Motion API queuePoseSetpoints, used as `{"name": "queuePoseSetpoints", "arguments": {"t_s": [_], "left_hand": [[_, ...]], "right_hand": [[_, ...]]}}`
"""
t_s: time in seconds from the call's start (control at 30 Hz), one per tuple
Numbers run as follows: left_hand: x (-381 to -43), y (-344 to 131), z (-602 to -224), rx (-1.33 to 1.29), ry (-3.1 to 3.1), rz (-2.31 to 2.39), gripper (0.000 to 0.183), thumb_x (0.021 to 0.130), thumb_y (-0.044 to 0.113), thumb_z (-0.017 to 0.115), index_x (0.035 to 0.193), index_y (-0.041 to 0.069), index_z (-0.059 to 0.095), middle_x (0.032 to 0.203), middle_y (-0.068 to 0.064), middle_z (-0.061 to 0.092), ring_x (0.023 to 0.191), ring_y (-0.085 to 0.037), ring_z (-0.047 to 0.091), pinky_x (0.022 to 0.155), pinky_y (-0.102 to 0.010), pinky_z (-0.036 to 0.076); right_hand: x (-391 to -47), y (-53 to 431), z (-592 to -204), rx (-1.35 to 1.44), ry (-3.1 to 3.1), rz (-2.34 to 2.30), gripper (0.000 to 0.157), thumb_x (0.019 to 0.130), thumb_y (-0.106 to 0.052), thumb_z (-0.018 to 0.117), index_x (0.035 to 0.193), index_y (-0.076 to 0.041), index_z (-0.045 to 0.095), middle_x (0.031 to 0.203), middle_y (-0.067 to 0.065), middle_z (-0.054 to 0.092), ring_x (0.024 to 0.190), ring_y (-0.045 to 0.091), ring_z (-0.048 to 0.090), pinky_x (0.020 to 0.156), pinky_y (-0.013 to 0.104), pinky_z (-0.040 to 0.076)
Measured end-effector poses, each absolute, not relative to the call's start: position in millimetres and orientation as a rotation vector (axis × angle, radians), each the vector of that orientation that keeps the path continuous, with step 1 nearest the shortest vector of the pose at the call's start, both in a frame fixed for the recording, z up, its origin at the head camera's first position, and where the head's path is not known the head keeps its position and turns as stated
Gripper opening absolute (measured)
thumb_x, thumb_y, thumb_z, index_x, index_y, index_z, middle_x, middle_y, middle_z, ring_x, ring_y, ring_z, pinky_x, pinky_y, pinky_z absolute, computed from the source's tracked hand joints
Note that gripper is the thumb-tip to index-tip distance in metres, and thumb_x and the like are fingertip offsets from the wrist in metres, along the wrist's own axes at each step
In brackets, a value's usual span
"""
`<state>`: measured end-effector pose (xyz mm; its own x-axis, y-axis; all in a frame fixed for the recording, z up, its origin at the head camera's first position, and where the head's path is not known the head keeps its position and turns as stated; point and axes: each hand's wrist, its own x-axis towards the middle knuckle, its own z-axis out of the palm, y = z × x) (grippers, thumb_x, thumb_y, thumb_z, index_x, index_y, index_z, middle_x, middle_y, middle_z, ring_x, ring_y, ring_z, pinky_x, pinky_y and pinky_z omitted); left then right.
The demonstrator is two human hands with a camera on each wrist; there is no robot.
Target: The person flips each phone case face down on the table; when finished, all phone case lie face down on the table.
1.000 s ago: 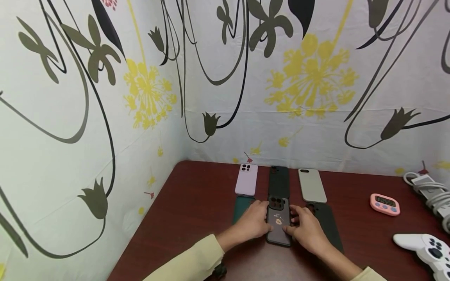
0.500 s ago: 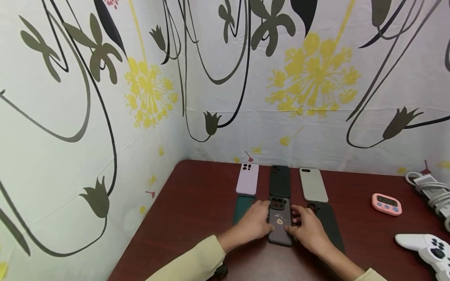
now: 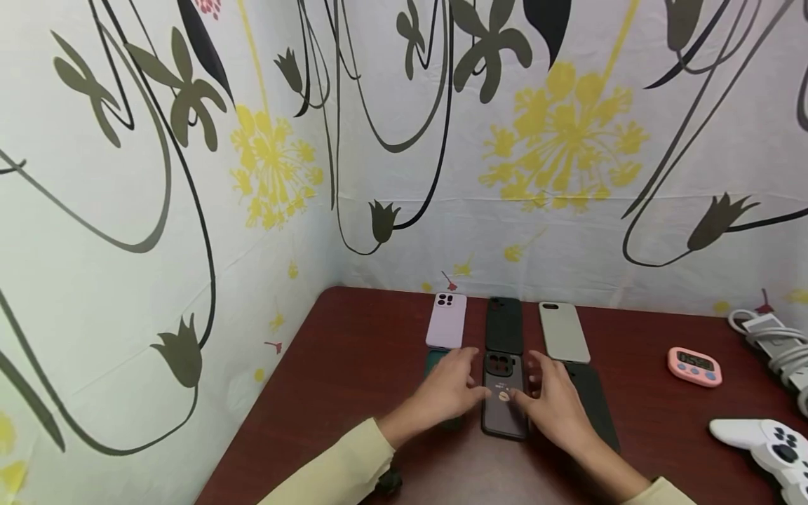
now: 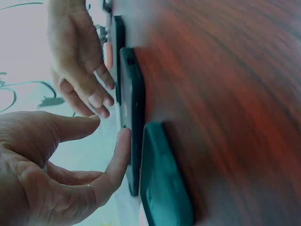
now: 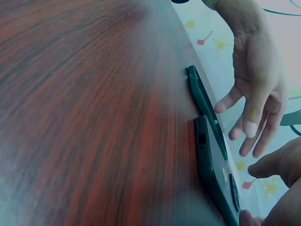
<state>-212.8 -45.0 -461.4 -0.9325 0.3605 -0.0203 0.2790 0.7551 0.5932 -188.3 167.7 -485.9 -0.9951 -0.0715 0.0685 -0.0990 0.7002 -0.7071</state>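
Note:
A black-rimmed, smoky-backed phone case [image 3: 505, 417] lies flat on the table, camera cutout at the far end. My left hand [image 3: 447, 387] is over its left side, fingers spread and thumb apart. From the right, my right hand [image 3: 557, 405] hovers with its thumb over the case's back. Neither hand grips it. In the left wrist view one fingertip of the left hand [image 4: 61, 174] is right at the case's edge. A teal phone case [image 4: 167, 188] lies beside it, partly hidden by the left hand in the head view. A dark green phone case [image 3: 595, 405] lies to the right.
Behind stand in a row a lilac phone case [image 3: 447, 324], a dark green one [image 3: 504, 326] and a pale grey one [image 3: 564, 333]. At right are a pink timer [image 3: 694, 367], a white game controller [image 3: 766, 445] and a coiled white cable [image 3: 789, 361]. Patterned cloth walls border the table.
Both hands have come off the sides of the smoky phone case, fingers lifting and spreading apart; the left hand has shifted slightly left over the teal case. The smoky case stays in place.

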Motion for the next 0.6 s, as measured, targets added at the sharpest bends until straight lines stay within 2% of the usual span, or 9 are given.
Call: {"name": "queuePoseSetpoints", "arguments": {"t_s": [0.13,0.33,0.5,0.6], "left_hand": [[-213,-63,-456,0.465,2.8,0.994,0.073,0.097,0.028,0.08,0.158,0.007,0.047,0.147,-0.012,0.061,0.1,-0.012,0.071,0.074,-0.025,0.058],[-212,-93,-455,0.397,2.813,1.063,0.072,0.097,0.027,0.08,0.158,0.007,0.047,0.145,-0.014,0.062,0.104,-0.017,0.07,0.075,-0.028,0.059],[-214,-117,-458,0.327,2.808,1.123,0.072,0.096,0.027,0.08,0.156,0.006,0.047,0.143,-0.017,0.063,0.113,-0.026,0.07,0.084,-0.039,0.063],[-214,-129,-461,0.277,2.711,1.241,0.074,0.096,0.023,0.08,0.158,0.006,0.043,0.147,-0.02,0.06,0.12,-0.032,0.068,0.08,-0.042,0.065]], "right_hand": [[-189,159,-487,0.175,-2.792,1.251,0.078,0.095,-0.016,0.08,0.157,0.004,0.038,0.138,0.027,0.052,0.113,0.034,0.064,0.086,0.043,0.059],[-190,142,-485,0.179,-2.776,1.405,0.071,0.096,-0.012,0.077,0.156,0.001,0.041,0.14,0.023,0.055,0.118,0.031,0.064,0.09,0.038,0.061],[-192,125,-482,0.195,-2.773,1.542,0.069,0.093,-0.005,0.079,0.154,-0.001,0.048,0.141,0.021,0.061,0.119,0.03,0.068,0.09,0.033,0.063],[-191,113,-480,0.2,-2.78,1.621,0.071,0.091,-0.003,0.081,0.154,-0.002,0.049,0.142,0.021,0.063,0.118,0.031,0.071,0.09,0.035,0.064]]}}
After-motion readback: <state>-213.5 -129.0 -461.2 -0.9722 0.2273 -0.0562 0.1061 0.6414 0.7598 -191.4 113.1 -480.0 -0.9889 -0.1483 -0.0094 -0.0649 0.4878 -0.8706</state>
